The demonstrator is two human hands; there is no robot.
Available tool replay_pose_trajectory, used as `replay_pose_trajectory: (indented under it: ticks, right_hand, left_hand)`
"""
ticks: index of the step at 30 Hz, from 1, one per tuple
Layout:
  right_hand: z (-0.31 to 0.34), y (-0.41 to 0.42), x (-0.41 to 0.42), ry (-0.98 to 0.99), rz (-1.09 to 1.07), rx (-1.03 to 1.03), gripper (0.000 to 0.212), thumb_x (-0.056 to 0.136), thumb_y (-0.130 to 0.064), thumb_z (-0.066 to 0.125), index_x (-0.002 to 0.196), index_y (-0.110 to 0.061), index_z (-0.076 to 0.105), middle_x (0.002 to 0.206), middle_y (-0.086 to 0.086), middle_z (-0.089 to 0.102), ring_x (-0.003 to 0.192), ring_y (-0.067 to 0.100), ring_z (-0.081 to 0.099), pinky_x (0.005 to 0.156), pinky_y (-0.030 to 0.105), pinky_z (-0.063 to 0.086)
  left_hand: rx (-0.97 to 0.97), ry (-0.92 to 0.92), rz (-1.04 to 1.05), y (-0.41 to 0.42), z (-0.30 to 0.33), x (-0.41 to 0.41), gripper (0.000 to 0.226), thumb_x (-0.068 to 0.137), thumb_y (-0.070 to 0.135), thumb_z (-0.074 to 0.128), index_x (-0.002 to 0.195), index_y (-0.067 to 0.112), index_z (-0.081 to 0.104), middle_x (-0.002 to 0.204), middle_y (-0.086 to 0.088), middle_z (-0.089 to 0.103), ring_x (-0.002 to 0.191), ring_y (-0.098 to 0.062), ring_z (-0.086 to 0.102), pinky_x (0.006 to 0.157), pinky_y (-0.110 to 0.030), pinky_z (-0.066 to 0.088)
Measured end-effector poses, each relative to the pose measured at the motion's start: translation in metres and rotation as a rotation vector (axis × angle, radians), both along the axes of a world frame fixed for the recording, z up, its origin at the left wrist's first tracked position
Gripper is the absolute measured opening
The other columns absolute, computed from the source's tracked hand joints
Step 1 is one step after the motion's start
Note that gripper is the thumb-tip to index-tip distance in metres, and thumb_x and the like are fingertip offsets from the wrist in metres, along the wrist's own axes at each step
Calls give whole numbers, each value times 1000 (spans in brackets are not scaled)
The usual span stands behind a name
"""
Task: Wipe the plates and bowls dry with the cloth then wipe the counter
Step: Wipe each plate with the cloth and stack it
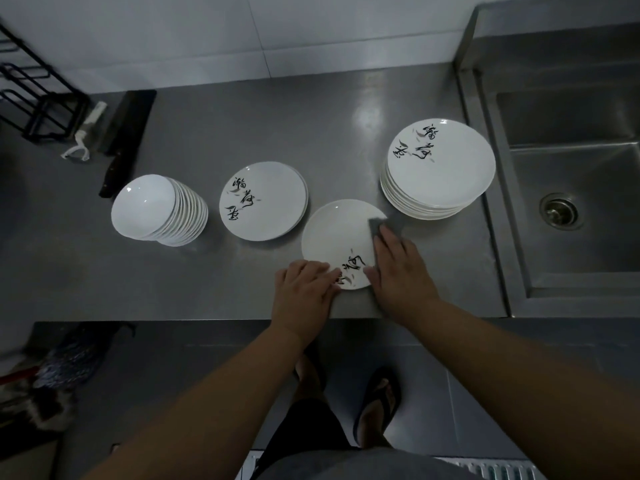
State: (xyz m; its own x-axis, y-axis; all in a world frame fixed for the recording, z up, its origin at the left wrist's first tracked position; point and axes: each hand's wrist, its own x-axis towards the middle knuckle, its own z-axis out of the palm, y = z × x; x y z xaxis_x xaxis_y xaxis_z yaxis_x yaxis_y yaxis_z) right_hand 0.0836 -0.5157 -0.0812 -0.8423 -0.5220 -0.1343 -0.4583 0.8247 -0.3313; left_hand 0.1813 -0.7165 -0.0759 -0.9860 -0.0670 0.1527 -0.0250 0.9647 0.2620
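Steel counter (311, 133) at frame centre: left hand (303, 292) rests flat-fingered on the plate (336, 237) rim, right hand (398, 268) presses the grey cloth (375, 226) flat onto it.

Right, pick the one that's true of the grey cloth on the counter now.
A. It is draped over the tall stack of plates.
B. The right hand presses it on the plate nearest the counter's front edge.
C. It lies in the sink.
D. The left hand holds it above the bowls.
B: the right hand lies flat on the grey cloth on the single plate, while the left hand steadies the plate's near rim.
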Motion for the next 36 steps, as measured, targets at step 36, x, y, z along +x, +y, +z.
replay_pose_trajectory:
  ticks: [36]
  right_hand:
    - [173,-44,-52,-345,-740,-698,45,109,-49,34,104,-8,53,95,3,62,89,25,59,80,34,37]
  left_hand:
    - [794,-202,381,-32,169,-82,63,93,71,35,118,17,55,109,-2,62,91,-10,58,72,-24,42]
